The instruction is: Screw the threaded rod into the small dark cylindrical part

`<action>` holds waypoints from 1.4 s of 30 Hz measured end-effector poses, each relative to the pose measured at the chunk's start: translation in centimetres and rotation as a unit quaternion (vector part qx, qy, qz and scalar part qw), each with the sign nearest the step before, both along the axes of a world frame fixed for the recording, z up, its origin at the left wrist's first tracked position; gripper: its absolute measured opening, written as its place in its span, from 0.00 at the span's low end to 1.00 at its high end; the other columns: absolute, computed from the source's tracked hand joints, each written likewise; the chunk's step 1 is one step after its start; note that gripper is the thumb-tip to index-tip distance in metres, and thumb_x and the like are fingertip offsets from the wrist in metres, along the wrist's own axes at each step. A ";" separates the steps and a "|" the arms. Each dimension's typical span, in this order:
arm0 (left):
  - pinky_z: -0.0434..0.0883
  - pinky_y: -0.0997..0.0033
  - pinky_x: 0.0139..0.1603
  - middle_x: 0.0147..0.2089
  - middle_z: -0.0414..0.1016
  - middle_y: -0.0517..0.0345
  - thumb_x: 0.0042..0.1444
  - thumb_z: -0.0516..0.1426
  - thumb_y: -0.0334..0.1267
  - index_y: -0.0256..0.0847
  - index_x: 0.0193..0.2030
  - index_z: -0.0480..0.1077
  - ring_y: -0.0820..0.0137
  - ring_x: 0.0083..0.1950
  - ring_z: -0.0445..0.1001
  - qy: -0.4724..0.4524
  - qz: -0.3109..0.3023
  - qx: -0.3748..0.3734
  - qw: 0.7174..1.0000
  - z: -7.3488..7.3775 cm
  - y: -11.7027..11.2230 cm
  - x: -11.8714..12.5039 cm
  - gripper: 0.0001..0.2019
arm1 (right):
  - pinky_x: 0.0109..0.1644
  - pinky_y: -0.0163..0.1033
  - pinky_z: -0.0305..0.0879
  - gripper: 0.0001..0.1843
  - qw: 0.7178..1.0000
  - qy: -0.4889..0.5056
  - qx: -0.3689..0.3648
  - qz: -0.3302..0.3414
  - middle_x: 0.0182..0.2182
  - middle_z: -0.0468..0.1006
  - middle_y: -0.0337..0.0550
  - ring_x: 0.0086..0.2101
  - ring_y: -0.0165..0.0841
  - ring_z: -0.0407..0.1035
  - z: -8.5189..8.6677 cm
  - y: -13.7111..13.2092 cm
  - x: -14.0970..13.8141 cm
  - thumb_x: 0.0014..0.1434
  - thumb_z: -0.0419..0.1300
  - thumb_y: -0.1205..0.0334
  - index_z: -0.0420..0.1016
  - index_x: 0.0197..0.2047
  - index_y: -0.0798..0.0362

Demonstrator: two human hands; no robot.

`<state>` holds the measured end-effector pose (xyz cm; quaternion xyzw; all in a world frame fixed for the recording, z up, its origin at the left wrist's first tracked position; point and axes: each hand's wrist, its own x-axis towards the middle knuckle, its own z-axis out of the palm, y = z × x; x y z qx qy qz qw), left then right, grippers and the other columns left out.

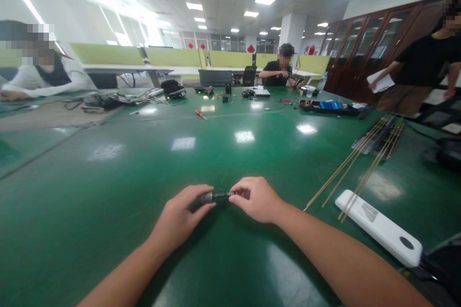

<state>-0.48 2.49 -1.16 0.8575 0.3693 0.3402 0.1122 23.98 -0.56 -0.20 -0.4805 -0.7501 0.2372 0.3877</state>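
Note:
My left hand [185, 211] is closed around a dark cylindrical part [207, 197], thumb below and fingers above. From its right end a thin dark shaft [221, 194] reaches across to my right hand [255, 197]. The thumb and forefinger of my right hand pinch the shaft's far end. Whether the shaft and the cylinder are one piece, I cannot tell. Both hands are low over the green tabletop [144, 168], close to the near side. A red-handled screwdriver [200, 114] lies further off on the table.
Several thin rods [345, 162] extend over the right side, near a long white device [378, 228]. A dark tray [329, 108] with blue items sits at back right. Cables and parts [118, 98] clutter the back left. Other people sit at the left and far side; one stands at right.

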 end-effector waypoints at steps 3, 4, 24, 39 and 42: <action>0.74 0.69 0.53 0.48 0.79 0.57 0.60 0.61 0.46 0.46 0.51 0.72 0.67 0.48 0.78 0.001 -0.002 0.000 1.000 0.0 0.0 -0.1 0.14 | 0.34 0.33 0.62 0.07 1.000 -0.001 -0.001 0.001 0.29 0.78 0.40 0.29 0.28 0.69 0.0 -0.1 0.0 0.58 0.65 0.62 0.83 0.38 0.54; 0.74 0.69 0.53 0.48 0.79 0.57 0.60 0.61 0.46 0.46 0.51 0.72 0.67 0.48 0.78 0.002 -0.002 0.000 1.000 0.0 0.0 -0.1 0.14 | 0.34 0.33 0.62 0.07 1.000 -0.001 -0.001 0.001 0.29 0.78 0.40 0.29 0.28 0.69 0.1 -0.1 0.0 0.58 0.65 0.62 0.83 0.38 0.54; 0.75 0.66 0.53 0.47 0.80 0.54 0.59 0.60 0.49 0.44 0.50 0.74 0.64 0.47 0.79 0.003 0.015 -0.003 1.000 0.5 0.0 0.0 0.16 | 0.34 0.33 0.61 0.06 1.000 -0.014 0.005 -0.003 0.28 0.77 0.39 0.29 0.28 0.68 0.2 0.0 0.1 0.58 0.65 0.62 0.83 0.37 0.53; 0.75 0.66 0.52 0.47 0.80 0.54 0.59 0.60 0.49 0.44 0.49 0.74 0.64 0.47 0.79 0.000 0.025 -0.004 1.000 0.4 0.1 -0.2 0.16 | 0.35 0.33 0.62 0.06 1.000 -0.021 -0.001 -0.001 0.30 0.78 0.40 0.30 0.29 0.69 0.3 0.0 0.3 0.58 0.65 0.62 0.83 0.38 0.53; 0.75 0.66 0.53 0.47 0.80 0.54 0.59 0.60 0.49 0.44 0.49 0.74 0.64 0.47 0.79 0.000 0.025 -0.004 1.000 0.4 0.1 -0.2 0.16 | 0.36 0.34 0.62 0.06 1.000 -0.020 0.005 -0.003 0.29 0.78 0.40 0.30 0.29 0.69 0.4 0.1 0.3 0.58 0.65 0.62 0.83 0.38 0.54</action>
